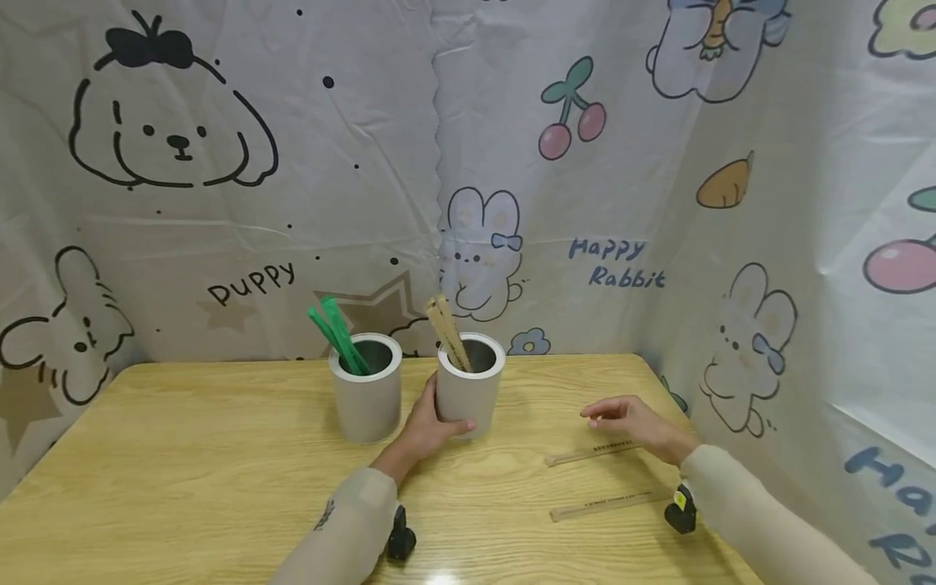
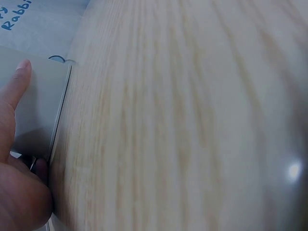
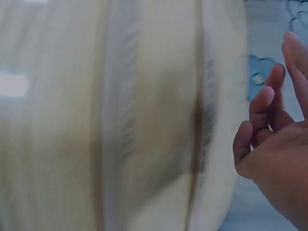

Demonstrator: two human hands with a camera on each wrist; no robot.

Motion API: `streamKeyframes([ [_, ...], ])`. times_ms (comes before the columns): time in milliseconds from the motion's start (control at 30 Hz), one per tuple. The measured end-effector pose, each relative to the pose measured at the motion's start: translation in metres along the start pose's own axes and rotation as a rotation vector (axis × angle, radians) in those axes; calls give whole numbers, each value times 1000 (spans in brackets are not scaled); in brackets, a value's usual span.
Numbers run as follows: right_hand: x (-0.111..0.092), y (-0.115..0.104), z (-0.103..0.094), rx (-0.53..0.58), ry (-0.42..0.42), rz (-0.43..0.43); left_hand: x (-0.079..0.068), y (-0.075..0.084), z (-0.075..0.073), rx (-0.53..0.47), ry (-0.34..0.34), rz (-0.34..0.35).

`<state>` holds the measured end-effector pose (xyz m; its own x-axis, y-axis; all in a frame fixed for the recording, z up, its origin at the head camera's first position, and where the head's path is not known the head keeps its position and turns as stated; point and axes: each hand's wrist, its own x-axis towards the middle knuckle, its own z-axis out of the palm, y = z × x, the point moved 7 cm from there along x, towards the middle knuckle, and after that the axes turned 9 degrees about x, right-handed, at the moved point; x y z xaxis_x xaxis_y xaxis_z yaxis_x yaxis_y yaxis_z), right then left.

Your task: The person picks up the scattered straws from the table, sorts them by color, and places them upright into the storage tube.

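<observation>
My left hand [image 1: 424,426] grips the low side of a light grey cylindrical cup [image 1: 468,402], its thumb across the front. In the left wrist view, the thumb of that hand [image 2: 19,187] lies along the cup's wall [image 2: 41,106]. Several slim tan paper-wrapped sticks [image 1: 448,333] stand tilted in this cup. My right hand [image 1: 636,422] hovers over the table at the right, fingers loosely bent and holding nothing. Below it lie two slim printed paper-wrapped sticks, a farther one [image 1: 585,457] and a nearer one [image 1: 600,505]. They blur in the right wrist view.
A second grey cup [image 1: 368,406] with several green sticks [image 1: 340,337] stands just left of the gripped one. All rest on a wood-grain table [image 1: 205,471]. A printed cloth [image 1: 366,179] hangs behind the table and along its right side.
</observation>
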<state>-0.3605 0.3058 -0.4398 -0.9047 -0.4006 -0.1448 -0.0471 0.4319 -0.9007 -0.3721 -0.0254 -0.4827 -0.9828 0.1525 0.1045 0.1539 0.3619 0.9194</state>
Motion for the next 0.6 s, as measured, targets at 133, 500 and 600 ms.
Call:
streamKeyframes([
  [133, -1, 19, 1, -35, -17, -6, -2, 1, -1, -8, 3, 9],
  [500, 4, 17, 10, -174, -20, -160, -5, 7, -2, -23, -1, 31],
  [600, 7, 12, 12, -227, -9, -173, -5, 7, -3, -23, 2, 30],
])
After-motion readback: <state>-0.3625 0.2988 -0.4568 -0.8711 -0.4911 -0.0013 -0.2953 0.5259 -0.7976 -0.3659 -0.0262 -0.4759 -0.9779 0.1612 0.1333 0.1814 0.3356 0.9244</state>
